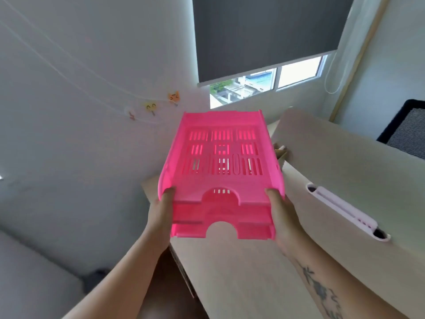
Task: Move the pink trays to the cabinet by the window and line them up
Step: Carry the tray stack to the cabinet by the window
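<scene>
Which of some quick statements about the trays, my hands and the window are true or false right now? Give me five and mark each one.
1. Both hands hold the pink trays. True: left hand and right hand each keep a grip on one side.
2. The trays are laid out in a row. False: they are stacked.
3. The blind covers the whole window. False: a strip of glass shows below it.
4. The top tray is empty. True.
5. The trays are blue. False: they are pink.

No legible text, label, brand or number on anything here.
</scene>
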`<state>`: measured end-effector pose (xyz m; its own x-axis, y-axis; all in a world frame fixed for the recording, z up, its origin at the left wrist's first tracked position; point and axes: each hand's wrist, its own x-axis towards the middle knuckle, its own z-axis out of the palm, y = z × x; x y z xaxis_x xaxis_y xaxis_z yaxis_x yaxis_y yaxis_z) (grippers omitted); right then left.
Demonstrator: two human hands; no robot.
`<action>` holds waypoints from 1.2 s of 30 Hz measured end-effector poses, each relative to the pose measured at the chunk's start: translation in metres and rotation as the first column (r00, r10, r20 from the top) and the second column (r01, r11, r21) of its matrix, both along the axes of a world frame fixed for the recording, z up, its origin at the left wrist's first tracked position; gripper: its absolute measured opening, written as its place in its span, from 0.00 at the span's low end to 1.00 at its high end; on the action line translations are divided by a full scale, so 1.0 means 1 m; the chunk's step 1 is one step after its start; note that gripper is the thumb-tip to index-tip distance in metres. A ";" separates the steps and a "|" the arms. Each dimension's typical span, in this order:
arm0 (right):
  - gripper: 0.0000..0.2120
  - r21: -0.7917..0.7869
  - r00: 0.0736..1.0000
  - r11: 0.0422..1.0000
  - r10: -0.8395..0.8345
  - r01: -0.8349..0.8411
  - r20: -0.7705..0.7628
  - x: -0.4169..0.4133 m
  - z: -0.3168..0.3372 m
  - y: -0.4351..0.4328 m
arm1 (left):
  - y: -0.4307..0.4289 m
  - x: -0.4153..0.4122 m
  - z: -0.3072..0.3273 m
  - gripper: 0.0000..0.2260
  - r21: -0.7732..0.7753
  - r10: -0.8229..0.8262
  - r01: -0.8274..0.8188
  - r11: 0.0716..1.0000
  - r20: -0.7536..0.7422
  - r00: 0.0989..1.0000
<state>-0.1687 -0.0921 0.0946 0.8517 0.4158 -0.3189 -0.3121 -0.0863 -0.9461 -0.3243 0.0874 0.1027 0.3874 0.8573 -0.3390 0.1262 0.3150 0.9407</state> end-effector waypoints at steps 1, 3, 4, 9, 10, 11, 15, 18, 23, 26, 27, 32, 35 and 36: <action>0.10 0.012 0.999 0.999 0.044 -0.044 0.000 -0.009 0.005 0.011 | 0.004 -0.018 0.005 0.10 0.002 0.051 -0.051 0.999 -0.004 0.999; 0.10 0.038 0.990 0.989 0.142 -0.141 -0.004 -0.031 0.014 0.034 | 0.011 -0.054 0.016 0.10 0.005 0.149 -0.149 0.989 -0.017 0.989; 0.11 0.047 0.980 0.979 0.197 -0.197 -0.005 -0.044 0.018 0.046 | 0.016 -0.074 0.022 0.11 0.018 0.200 -0.199 0.980 -0.011 0.980; 0.13 0.108 0.897 0.892 0.441 -0.439 0.008 -0.122 0.031 0.107 | 0.031 -0.183 0.042 0.13 0.063 0.404 -0.407 0.911 0.048 0.913; 0.14 0.119 0.878 0.872 0.478 -0.475 0.010 -0.139 0.034 0.118 | 0.031 -0.206 0.045 0.14 0.070 0.438 -0.442 0.895 0.060 0.897; 0.14 0.130 0.857 0.849 0.515 -0.512 0.015 -0.157 0.036 0.129 | 0.031 -0.229 0.048 0.13 0.080 0.471 -0.475 0.876 0.067 0.880; 0.12 0.174 0.754 0.740 0.656 -0.649 0.022 -0.233 0.046 0.169 | 0.024 -0.314 0.060 0.12 0.115 0.607 -0.612 0.782 0.076 0.791; 0.09 0.196 0.667 0.650 0.745 -0.735 0.031 -0.289 0.050 0.191 | 0.014 -0.373 0.064 0.14 0.138 0.700 -0.701 0.699 0.063 0.711; 0.08 0.215 0.563 0.549 0.826 -0.807 0.003 -0.372 0.051 0.216 | 0.005 -0.456 0.065 0.23 0.173 0.785 -0.780 0.601 0.052 0.617; 0.08 0.242 0.508 0.489 0.861 -0.838 0.018 -0.418 0.049 0.231 | 0.006 -0.501 0.061 0.21 0.169 0.814 -0.812 0.559 0.075 0.576; 0.08 0.249 0.496 0.476 0.868 -0.844 0.020 -0.434 0.048 0.237 | 0.009 -0.515 0.060 0.20 0.171 0.816 -0.813 0.556 0.074 0.574; 0.08 0.222 0.472 0.454 0.881 -0.863 0.033 -0.521 0.034 0.264 | 0.031 -0.600 0.044 0.18 0.175 0.821 -0.815 0.552 0.057 0.568; 0.10 0.186 0.467 0.457 0.884 -0.870 0.012 -0.584 0.022 0.282 | 0.054 -0.661 0.029 0.20 0.144 0.810 -0.809 0.570 0.066 0.583; 0.10 0.173 0.475 0.467 0.880 -0.867 0.003 -0.605 0.018 0.290 | 0.063 -0.682 0.024 0.20 0.132 0.802 -0.801 0.584 0.061 0.594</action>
<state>-0.7738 0.1974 0.1126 -0.0039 0.9709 -0.2395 -0.2156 -0.2347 -0.9478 -1.0068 0.1507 0.1267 -0.4803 0.8544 -0.1984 -0.1114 0.1649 0.9800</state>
